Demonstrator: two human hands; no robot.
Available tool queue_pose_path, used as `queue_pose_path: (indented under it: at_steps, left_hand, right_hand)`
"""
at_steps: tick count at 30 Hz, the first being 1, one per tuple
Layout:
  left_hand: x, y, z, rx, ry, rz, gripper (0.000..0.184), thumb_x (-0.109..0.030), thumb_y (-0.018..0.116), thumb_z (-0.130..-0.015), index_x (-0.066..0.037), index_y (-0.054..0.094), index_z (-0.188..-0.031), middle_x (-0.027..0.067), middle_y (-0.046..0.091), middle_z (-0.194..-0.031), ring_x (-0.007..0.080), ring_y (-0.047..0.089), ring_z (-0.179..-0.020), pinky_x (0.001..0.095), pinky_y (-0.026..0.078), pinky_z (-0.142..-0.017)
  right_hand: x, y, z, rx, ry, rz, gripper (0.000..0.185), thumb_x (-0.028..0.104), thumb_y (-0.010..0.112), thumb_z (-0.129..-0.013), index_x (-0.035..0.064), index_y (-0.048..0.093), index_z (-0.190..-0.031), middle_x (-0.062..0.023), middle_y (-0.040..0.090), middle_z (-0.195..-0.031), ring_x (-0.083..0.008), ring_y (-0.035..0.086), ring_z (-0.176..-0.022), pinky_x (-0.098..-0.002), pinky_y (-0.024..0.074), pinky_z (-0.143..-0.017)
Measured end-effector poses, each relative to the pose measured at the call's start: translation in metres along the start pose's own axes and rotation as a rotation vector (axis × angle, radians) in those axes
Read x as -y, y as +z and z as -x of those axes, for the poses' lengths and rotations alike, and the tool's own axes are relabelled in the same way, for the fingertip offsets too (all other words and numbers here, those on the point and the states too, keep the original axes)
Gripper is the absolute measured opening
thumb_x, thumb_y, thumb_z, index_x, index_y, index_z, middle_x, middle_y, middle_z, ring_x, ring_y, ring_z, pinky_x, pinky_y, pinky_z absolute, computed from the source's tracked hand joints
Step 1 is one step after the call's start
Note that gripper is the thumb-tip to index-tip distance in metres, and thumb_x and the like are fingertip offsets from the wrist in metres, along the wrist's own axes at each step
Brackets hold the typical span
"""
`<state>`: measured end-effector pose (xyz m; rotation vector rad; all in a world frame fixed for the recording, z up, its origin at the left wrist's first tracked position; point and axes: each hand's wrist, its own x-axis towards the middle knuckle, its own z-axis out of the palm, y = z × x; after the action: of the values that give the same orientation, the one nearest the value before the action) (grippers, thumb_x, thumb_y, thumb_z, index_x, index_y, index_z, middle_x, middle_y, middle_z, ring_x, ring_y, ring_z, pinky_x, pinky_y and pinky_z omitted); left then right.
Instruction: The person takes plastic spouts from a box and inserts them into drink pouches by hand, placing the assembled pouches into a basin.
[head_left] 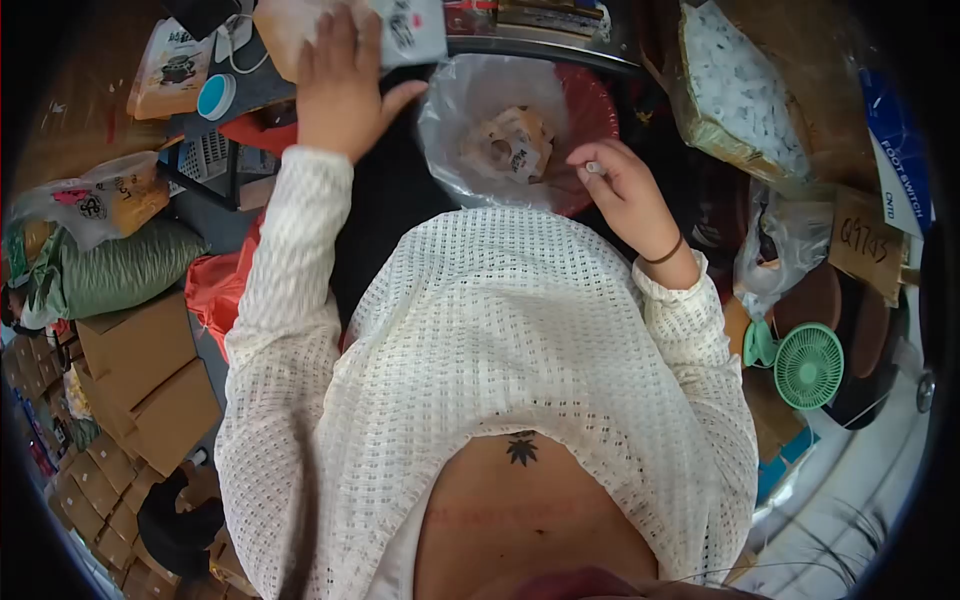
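Note:
My left hand (345, 95) lies with its fingers stretched out on a white and tan printed packaging pouch (412, 28) at the top of the view. Between the thumb and fingers of my right hand (632, 195) is a small white cylinder (594, 168), its round end towards me; its exact kind is not clear. That hand is over the right rim of a red basket (592, 100) lined with a clear plastic bag (450, 120). Inside the basket lie some printed tan and white pouches (525, 150).
A round blue-lidded tub (215, 96) and another printed pouch (170, 70) sit at upper left. On the right are a box of small clear pieces (745, 90), a foot switch box (895, 150) and a green fan (808, 366). Cardboard boxes (140, 370) stand at left.

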<state>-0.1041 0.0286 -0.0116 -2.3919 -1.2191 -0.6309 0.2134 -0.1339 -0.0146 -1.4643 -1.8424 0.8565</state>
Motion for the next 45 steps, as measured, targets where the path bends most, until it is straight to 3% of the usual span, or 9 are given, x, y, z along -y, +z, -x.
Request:
queue_pose_path:
  at_steps: [4,9,13,17,28,31,34,42,45]
  left_hand:
    - [-0.009,-0.018,0.009,0.082,0.034,0.145,0.047,-0.018,0.071,-0.090,-0.008,0.060,-0.134,0.0210,0.060,-0.133,0.0407,0.063,-0.113,0.0474,0.050,-0.094]
    - [-0.037,-0.053,-0.004,-0.011,-0.218,0.836,0.028,0.001,0.064,-0.083,-0.005,0.070,-0.110,0.0148,0.071,-0.102,0.0346,0.067,-0.091,0.0377,0.054,-0.082]
    - [-0.081,-0.052,0.005,0.377,-0.437,1.513,0.013,-0.003,0.069,-0.093,0.002,0.072,-0.104,0.0015,0.072,-0.095,0.0064,0.064,-0.086,0.0229,0.051,-0.078]
    - [-0.107,-0.049,0.004,0.576,-0.560,1.727,0.018,-0.012,0.073,-0.095,0.002,0.073,-0.106,0.0044,0.073,-0.098,0.0076,0.066,-0.086,0.0220,0.054,-0.077]
    - [-0.131,-0.064,-0.001,1.002,-0.619,2.063,0.027,-0.011,0.066,-0.098,0.004,0.068,-0.121,0.0106,0.073,-0.114,0.0139,0.070,-0.099,0.0286,0.055,-0.091]
    - [-0.126,-0.054,-0.009,0.970,-0.641,2.037,0.027,-0.006,0.067,-0.095,0.003,0.068,-0.120,0.0111,0.074,-0.115,0.0149,0.070,-0.099,0.0300,0.055,-0.091]
    - [-0.109,-0.030,-0.028,0.857,-0.639,2.107,0.032,-0.004,0.067,-0.093,0.006,0.066,-0.124,0.0144,0.072,-0.119,0.0207,0.071,-0.105,0.0330,0.057,-0.093]
    - [-0.090,0.005,-0.062,0.578,-0.616,2.060,0.038,-0.009,0.067,-0.096,0.008,0.058,-0.128,0.0162,0.070,-0.119,0.0237,0.071,-0.100,0.0350,0.058,-0.086]
    - [-0.064,0.000,-0.051,0.068,-0.646,1.223,0.064,-0.021,0.076,-0.092,0.005,0.041,-0.139,0.0158,0.066,-0.110,0.0215,0.065,-0.098,0.0371,0.054,-0.085]
  right_hand:
    - [0.010,-0.004,-0.001,-0.027,0.226,-0.153,0.023,0.008,0.063,-0.097,0.0036,0.067,-0.119,-0.0135,0.067,-0.101,-0.0270,0.065,-0.092,-0.0332,0.0509,-0.084]
    - [0.019,-0.018,-0.014,-0.222,-0.144,0.169,0.017,0.009,0.068,-0.093,0.0034,0.073,-0.109,-0.0104,0.071,-0.094,-0.0223,0.066,-0.082,-0.0327,0.0526,-0.077]
    - [0.047,-0.048,-0.029,-0.236,-0.216,0.018,0.015,0.010,0.074,-0.090,0.0026,0.076,-0.103,-0.0079,0.073,-0.091,-0.0180,0.066,-0.080,-0.0307,0.0523,-0.074]
    - [0.086,-0.062,-0.035,-0.325,-0.112,-0.426,0.015,0.011,0.073,-0.092,0.0004,0.074,-0.102,-0.0063,0.075,-0.089,-0.0175,0.069,-0.078,-0.0308,0.0536,-0.070]
    - [0.066,-0.070,-0.045,-0.358,-0.270,0.286,0.023,0.022,0.068,-0.097,0.0047,0.074,-0.110,-0.0144,0.074,-0.098,-0.0314,0.071,-0.088,-0.0369,0.0557,-0.077]
    - [0.045,-0.103,-0.042,-0.671,-0.114,0.296,0.024,0.021,0.061,-0.104,0.0025,0.072,-0.114,-0.0085,0.074,-0.092,-0.0109,0.065,-0.075,-0.0267,0.0504,-0.068]
    - [0.021,-0.125,-0.042,-0.720,0.032,0.502,0.015,0.015,0.068,-0.093,0.0047,0.071,-0.103,-0.0132,0.068,-0.089,-0.0320,0.065,-0.080,-0.0385,0.0522,-0.072]
    - [-0.023,-0.142,-0.049,-0.651,-0.328,0.910,0.022,-0.002,0.067,-0.082,0.0058,0.068,-0.103,-0.0154,0.065,-0.100,-0.0356,0.064,-0.091,-0.0408,0.0524,-0.079]
    - [-0.017,-0.137,-0.040,-0.664,-0.194,0.775,0.023,0.004,0.071,-0.087,0.0062,0.069,-0.109,-0.0170,0.070,-0.106,-0.0356,0.068,-0.096,-0.0392,0.0540,-0.081]
